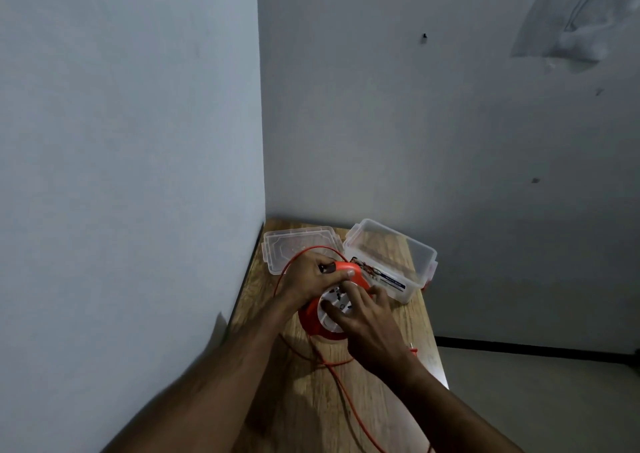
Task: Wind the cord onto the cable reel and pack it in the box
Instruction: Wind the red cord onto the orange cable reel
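Observation:
An orange cable reel (311, 317) with a white socket face stands on the wooden table (304, 400). My left hand (311, 276) grips the reel's orange handle at the top. My right hand (367, 328) lies on the white socket face, fingers spread over it. The orange cord (349, 404) runs loose from the reel toward the table's near edge, and a loop arcs up behind my left hand. The clear plastic box (408, 258) stands open just behind the reel, to the right.
The box's clear lid (294, 244) lies flat at the table's back left corner. Walls close in on the left and behind. The table's right edge drops to the floor (540, 400). The cord's plug end (414, 348) lies near that edge.

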### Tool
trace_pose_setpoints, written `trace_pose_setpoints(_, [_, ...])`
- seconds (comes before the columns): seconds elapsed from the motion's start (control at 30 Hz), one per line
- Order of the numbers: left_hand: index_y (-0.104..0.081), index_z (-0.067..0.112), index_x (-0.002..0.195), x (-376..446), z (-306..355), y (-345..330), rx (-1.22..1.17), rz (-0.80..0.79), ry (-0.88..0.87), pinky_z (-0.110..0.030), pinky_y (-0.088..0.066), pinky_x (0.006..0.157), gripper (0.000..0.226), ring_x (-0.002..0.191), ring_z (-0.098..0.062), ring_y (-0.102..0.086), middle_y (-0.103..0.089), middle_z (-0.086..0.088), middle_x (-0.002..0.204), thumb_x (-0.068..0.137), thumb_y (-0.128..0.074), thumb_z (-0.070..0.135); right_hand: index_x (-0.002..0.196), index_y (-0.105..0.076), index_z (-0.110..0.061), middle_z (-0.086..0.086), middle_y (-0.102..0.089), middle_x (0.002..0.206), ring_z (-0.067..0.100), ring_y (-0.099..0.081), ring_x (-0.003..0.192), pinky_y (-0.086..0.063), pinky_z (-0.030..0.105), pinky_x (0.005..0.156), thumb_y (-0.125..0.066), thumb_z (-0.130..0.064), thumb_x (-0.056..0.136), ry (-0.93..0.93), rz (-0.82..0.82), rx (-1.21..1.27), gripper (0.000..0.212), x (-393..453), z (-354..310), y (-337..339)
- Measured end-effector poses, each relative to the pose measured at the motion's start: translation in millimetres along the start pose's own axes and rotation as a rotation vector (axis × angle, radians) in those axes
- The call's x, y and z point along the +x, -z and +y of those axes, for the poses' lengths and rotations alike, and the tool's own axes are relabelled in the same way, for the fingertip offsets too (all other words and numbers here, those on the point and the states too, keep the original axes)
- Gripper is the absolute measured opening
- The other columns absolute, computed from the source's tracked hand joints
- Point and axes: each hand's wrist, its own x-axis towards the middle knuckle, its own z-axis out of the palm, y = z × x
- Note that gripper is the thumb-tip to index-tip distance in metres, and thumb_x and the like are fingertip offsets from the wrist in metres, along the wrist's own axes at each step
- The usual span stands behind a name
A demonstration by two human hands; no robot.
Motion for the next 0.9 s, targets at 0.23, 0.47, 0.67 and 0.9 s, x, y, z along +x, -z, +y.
trace_pose_setpoints(0.23, [-0.07,0.032,0.065,1,3,-4,0.019,0.046,-0.01,-0.023,-0.048,0.056,0.028,0.057,-0.002,-0.061,-0.067,0.015,0.06,0.082,-0.079,0.053,0.131,-0.058,-0.024,0.01,-0.062,0.117,0.027,-0.064,0.105,-0.057,0.047,0.09,-0.084,-0.041,0.069,-0.161,0.115,0.157,0.07,8,-1,-4])
trace_pose_setpoints(0.47, [-0.083,0.016,0.089,6,5,-10,0.057,0.136,-0.007,-0.004,-0.041,0.059,0.034,0.061,0.001,-0.064,-0.074,0.008,0.073,0.083,-0.08,0.049,0.124,-0.071,-0.022,-0.001,-0.075,0.114,0.011,-0.071,0.099,-0.049,0.012,0.077,-0.092,-0.036,0.068,-0.981,0.361,0.761,0.061,27,-36,9])
trace_pose_setpoints(0.67, [-0.081,0.014,0.086,3,-4,-10,0.052,0.168,0.05,-0.011,-0.045,0.06,0.037,0.056,0.002,-0.061,-0.07,0.011,0.069,0.082,-0.081,0.05,0.13,-0.065,-0.023,-0.002,-0.074,0.115,0.01,-0.07,0.098,-0.06,0.027,0.079,-0.084,-0.04,0.078,-0.87,0.315,0.716,0.057,20,-37,3])
trace_pose_setpoints(0.9, [-0.082,0.018,0.089,9,-6,1,0.074,0.102,0.021,-0.025,-0.059,0.07,0.036,0.07,-0.001,-0.07,-0.078,0.007,0.079,0.08,-0.081,0.053,0.139,-0.05,-0.025,0.014,-0.052,0.14,0.033,-0.048,0.133,-0.042,0.058,0.106,-0.052,-0.018,0.089,0.01,0.079,0.07,0.051,0,-8,-4])
